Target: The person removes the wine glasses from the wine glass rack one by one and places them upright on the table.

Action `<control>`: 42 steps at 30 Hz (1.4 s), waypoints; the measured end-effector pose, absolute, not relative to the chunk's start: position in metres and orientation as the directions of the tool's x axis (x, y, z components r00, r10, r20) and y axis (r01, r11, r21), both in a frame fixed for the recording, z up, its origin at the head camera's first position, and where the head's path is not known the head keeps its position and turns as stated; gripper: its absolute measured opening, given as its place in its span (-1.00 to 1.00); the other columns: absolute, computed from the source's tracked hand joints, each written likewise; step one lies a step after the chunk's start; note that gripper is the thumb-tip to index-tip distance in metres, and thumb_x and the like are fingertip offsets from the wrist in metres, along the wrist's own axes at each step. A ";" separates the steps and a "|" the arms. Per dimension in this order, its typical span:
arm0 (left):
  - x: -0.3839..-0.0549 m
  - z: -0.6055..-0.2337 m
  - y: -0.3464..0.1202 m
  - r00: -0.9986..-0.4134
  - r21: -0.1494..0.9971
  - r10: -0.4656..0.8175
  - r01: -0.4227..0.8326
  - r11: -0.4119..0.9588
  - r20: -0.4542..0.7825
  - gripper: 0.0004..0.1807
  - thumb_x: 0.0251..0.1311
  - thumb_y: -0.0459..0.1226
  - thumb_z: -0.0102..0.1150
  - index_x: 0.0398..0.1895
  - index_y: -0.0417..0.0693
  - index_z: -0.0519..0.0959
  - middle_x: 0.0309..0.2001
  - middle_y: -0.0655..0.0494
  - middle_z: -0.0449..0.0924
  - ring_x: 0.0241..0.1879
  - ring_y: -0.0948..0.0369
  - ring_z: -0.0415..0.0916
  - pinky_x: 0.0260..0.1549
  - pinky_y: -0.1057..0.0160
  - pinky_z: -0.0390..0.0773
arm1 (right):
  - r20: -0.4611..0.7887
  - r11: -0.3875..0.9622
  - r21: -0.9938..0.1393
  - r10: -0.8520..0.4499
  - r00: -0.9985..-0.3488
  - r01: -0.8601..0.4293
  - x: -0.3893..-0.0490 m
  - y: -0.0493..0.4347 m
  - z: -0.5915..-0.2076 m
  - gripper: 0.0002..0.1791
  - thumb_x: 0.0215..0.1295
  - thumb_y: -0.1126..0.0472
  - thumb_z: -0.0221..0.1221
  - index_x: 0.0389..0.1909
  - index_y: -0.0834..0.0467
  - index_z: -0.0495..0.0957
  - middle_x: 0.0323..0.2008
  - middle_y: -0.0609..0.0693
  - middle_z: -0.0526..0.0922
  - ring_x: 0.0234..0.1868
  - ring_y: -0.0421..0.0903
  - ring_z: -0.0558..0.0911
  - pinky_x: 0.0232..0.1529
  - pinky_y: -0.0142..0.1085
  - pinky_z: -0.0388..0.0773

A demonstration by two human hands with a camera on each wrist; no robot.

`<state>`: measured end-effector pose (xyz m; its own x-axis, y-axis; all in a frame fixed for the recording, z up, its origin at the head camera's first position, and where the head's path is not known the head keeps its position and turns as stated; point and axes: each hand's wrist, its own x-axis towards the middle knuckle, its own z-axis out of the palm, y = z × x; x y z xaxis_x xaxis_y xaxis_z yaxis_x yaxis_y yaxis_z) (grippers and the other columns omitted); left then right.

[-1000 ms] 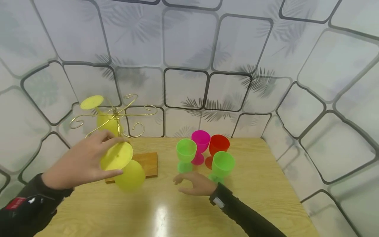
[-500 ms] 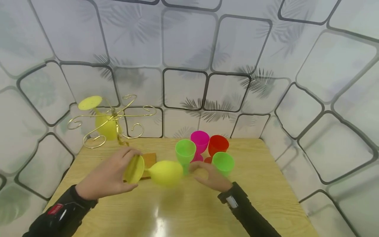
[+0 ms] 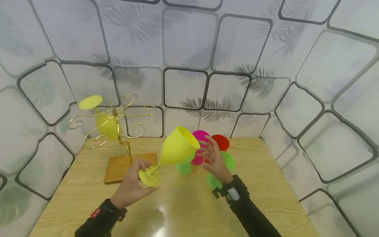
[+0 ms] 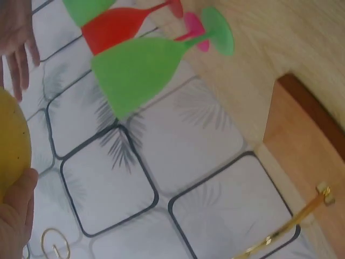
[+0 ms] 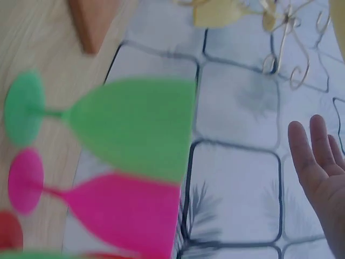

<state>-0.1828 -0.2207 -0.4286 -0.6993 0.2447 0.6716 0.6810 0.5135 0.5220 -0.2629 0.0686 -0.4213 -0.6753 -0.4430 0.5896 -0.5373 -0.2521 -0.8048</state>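
Note:
By its foot, my left hand [image 3: 133, 186] grips a yellow goblet [image 3: 177, 148] in the air over the table. The goblet tilts, bowl up and its mouth facing right. In the left wrist view, fingers [image 4: 21, 199] hold the edge of the yellow foot [image 4: 11, 143]. My right hand [image 3: 218, 163] is raised beside the goblet's rim, fingers spread; whether they touch the rim I cannot tell. The right wrist view shows that hand [image 5: 323, 172] with its fingers extended. Behind the held goblet stands a green goblet [image 3: 184, 168], partly hidden.
A gold wire rack [image 3: 115, 115] with curled arms rises from a wooden base [image 3: 116, 166] at the left. A second yellow goblet [image 3: 107, 126] hangs upside down on it. Magenta [image 3: 200, 134], red [image 3: 221, 142] and another green goblet [image 3: 228, 160] stand upright behind my right hand.
My left hand has carried the yellow goblet rightward, away from the rack, and turned it from bowl down to bowl up. My right hand has risen and opened toward its rim.

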 end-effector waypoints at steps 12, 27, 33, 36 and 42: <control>-0.190 -0.474 -0.169 -0.685 0.527 0.248 0.701 0.480 0.685 -0.38 -0.59 -0.39 0.56 -0.49 -0.21 0.25 -0.14 -0.11 0.48 -0.15 0.08 0.45 -0.24 0.07 0.66 | 0.568 -0.283 -0.822 -0.459 -0.683 -0.494 -0.244 0.031 -0.410 0.11 0.10 0.17 0.28 0.40 0.36 -0.34 0.13 -0.18 0.42 0.02 -0.27 0.51 0.07 -0.44 0.51; -0.200 -0.474 -0.163 -0.849 0.741 0.159 0.519 0.427 0.504 0.13 -0.37 -0.28 0.53 0.36 -0.20 0.07 0.25 -0.18 0.29 0.22 -0.04 0.29 0.21 -0.15 0.35 | 0.376 -0.003 -0.913 -0.390 -0.840 -0.407 -0.241 0.036 -0.450 0.08 -0.12 0.31 0.38 0.41 0.13 -0.06 0.22 0.19 0.35 0.14 0.11 0.38 0.24 0.22 0.24; -0.209 -0.460 -0.147 -0.898 0.822 0.107 0.435 0.366 0.427 0.18 -0.34 -0.08 0.52 0.42 -0.10 0.05 0.26 -0.10 0.32 0.20 0.01 0.34 0.16 -0.12 0.43 | 0.246 0.135 -0.941 -0.358 -0.901 -0.310 -0.241 0.034 -0.475 0.15 -0.16 0.14 0.44 0.43 0.03 -0.08 0.27 0.12 0.31 0.18 0.07 0.38 0.23 0.21 0.29; -0.213 -0.460 -0.141 -0.929 0.847 0.099 0.365 0.386 0.356 0.23 -0.38 0.01 0.51 0.44 -0.02 0.03 0.25 -0.05 0.36 0.20 0.05 0.35 0.16 -0.10 0.43 | 0.215 0.159 -0.944 -0.367 -0.905 -0.289 -0.242 0.031 -0.484 0.16 -0.13 0.12 0.42 0.45 0.05 -0.12 0.30 0.10 0.27 0.20 0.05 0.36 0.24 0.17 0.31; -0.220 -0.466 -0.139 -0.944 0.861 0.083 0.325 0.392 0.319 0.25 -0.39 0.00 0.52 0.45 0.06 -0.02 0.17 -0.14 0.45 0.17 0.02 0.40 0.14 -0.16 0.43 | 0.196 0.155 -0.948 -0.401 -0.895 -0.278 -0.241 0.027 -0.480 0.15 -0.07 0.14 0.39 0.45 0.20 -0.16 0.29 0.23 0.26 0.22 0.13 0.35 0.26 0.17 0.30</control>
<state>-0.2200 -0.1391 -0.4662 -0.9442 0.0826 0.3188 0.3249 0.3920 0.8607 -0.2409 0.0266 -0.4802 -0.8949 -0.4008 0.1964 -0.2776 0.1550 -0.9481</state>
